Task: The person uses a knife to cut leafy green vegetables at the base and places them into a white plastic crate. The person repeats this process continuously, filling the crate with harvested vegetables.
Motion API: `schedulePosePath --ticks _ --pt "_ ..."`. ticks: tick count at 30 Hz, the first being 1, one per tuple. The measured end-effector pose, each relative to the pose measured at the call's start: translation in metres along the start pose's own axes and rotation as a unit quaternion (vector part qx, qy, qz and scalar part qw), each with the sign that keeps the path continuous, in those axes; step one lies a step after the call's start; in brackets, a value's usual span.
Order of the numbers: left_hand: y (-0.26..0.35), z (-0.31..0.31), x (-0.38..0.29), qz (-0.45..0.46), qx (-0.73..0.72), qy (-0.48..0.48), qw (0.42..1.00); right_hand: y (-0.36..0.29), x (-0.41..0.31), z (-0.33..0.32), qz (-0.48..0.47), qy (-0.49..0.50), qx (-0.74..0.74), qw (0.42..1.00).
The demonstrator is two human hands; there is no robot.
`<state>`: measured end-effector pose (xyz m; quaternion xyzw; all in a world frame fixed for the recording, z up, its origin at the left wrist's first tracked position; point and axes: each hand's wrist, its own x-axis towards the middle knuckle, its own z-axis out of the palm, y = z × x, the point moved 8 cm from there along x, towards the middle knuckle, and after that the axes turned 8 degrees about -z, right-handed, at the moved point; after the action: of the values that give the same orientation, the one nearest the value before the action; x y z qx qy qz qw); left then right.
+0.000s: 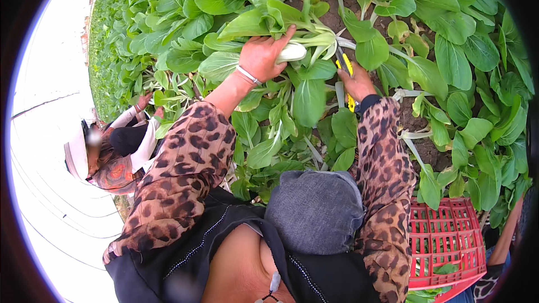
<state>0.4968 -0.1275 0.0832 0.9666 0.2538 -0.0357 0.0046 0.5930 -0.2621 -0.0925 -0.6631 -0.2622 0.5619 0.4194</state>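
Observation:
My left hand [265,57] grips a head of bok choy [318,38] by its leaves and pale stalks, with the plant tipped sideways and its base towards my right hand. A smooth white stalk end [293,52] sticks out between my thumb and forefinger. In my right hand [358,81] is a yellow and black utility knife [346,66]. Its blade end is at the base of the stalks; whether it touches them I cannot tell. Loose outer leaves [310,97] hang below the plant.
Dense rows of bok choy [168,29] fill the field ahead and to the left. Bare soil [414,115] shows among leaves at right. A red plastic crate [446,240] holding greens stands at lower right. One person [122,147] crouches at left; another person's arm [507,229] shows far right.

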Motion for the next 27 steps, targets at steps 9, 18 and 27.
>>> schedulePosePath --ticks 9,18,27 --pt "0.0 -0.068 -0.037 -0.129 -0.356 0.045 0.924 -0.014 -0.088 -0.004 -0.072 0.125 0.34 0.929" --pt "0.05 -0.055 -0.111 -0.268 -0.684 -0.145 0.663 -0.148 -0.128 -0.013 -0.303 -0.044 0.53 0.791" --pt "0.051 -0.146 -0.097 -0.038 -0.591 -0.164 0.789 -0.147 -0.181 -0.029 -0.303 -0.056 0.401 0.863"
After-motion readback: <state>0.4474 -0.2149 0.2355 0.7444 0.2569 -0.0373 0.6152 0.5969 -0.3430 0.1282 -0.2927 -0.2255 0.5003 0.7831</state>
